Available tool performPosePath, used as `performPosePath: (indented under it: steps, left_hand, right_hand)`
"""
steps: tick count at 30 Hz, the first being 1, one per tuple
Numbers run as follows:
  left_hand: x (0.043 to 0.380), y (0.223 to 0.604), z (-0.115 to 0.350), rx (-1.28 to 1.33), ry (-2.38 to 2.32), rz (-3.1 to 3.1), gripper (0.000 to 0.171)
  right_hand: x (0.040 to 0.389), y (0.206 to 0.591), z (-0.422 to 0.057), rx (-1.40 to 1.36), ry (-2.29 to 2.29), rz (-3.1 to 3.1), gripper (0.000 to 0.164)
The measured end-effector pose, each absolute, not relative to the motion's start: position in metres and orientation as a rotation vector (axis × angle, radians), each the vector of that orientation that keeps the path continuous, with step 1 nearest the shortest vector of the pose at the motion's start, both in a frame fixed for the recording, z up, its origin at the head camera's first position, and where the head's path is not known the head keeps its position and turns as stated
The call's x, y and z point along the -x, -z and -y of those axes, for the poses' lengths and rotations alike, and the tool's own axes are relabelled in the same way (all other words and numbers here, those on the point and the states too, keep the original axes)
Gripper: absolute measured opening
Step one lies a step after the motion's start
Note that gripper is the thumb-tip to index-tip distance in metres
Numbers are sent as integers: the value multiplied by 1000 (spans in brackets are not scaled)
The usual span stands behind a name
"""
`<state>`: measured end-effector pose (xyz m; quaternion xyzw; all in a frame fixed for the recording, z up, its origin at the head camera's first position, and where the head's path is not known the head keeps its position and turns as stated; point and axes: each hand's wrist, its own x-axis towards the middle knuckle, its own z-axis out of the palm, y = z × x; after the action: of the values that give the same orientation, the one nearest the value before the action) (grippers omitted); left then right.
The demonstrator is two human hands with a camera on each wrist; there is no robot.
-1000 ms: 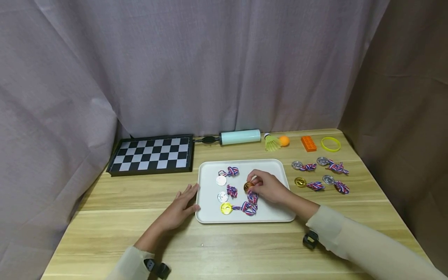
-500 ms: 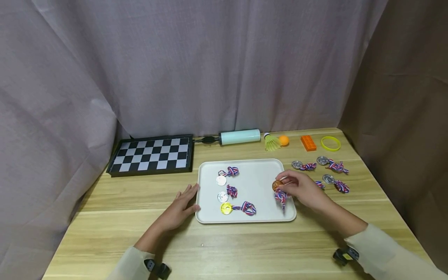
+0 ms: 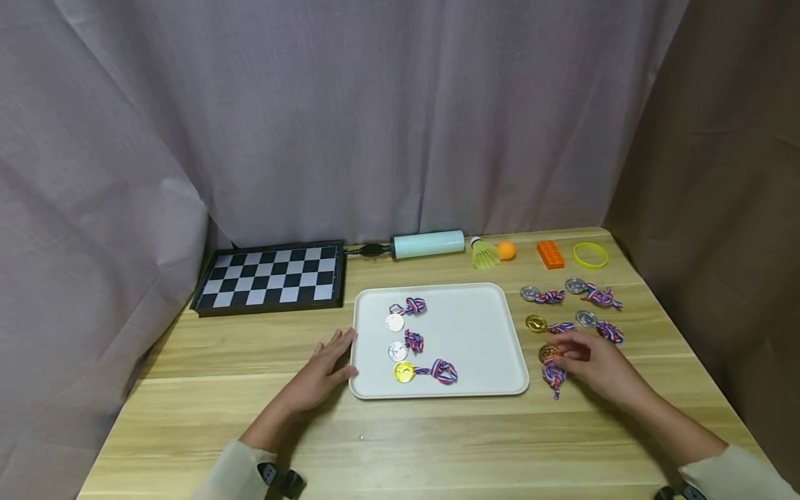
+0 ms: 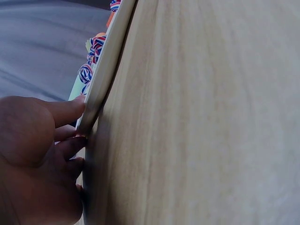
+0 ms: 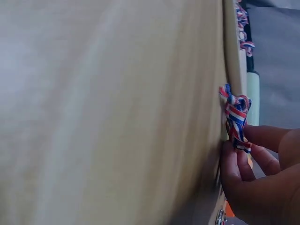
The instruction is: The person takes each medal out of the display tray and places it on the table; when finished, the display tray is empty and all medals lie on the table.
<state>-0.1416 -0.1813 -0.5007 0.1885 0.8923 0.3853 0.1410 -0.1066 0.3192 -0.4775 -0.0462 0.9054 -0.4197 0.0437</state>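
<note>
My right hand (image 3: pixel 594 364) pinches a bronze-coloured medal (image 3: pixel 548 353) right of the white tray (image 3: pixel 487 305). Its knotted red, white and blue ribbon (image 5: pixel 236 117) hangs from the fingers in the right wrist view. My left hand (image 3: pixel 321 371) rests with relaxed fingers against the tray's left edge; in the left wrist view the thumb (image 4: pixel 70 111) touches the rim. On the tray lie two silver medals (image 3: pixel 395 322) and a gold medal (image 3: pixel 404 372), each with a ribbon. Right of the tray are another gold medal (image 3: pixel 536 323) and several silver medals (image 3: pixel 530 294).
A black-and-white checkered board (image 3: pixel 271 278) lies at the back left. Along the back are a light-blue pump (image 3: pixel 428 244), a yellow shuttlecock (image 3: pixel 485 254), an orange ball (image 3: pixel 507 250), an orange brick (image 3: pixel 551 255) and a yellow ring (image 3: pixel 590 266). A curtain (image 3: pixel 325 125) hangs behind the table.
My right hand has carried the bronze-coloured medal off the tray's middle, over its right rim, to the table beside the gold medal. My left hand has stayed at the tray's edge.
</note>
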Motion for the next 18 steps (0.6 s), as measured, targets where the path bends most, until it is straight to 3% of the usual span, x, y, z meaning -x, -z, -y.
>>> performPosePath:
  steps: [18]
  left_hand:
    - [141,501,181,-536,-1130,-2571,72]
  right_hand:
    - [102,472,-314,186,1151,-2883,41]
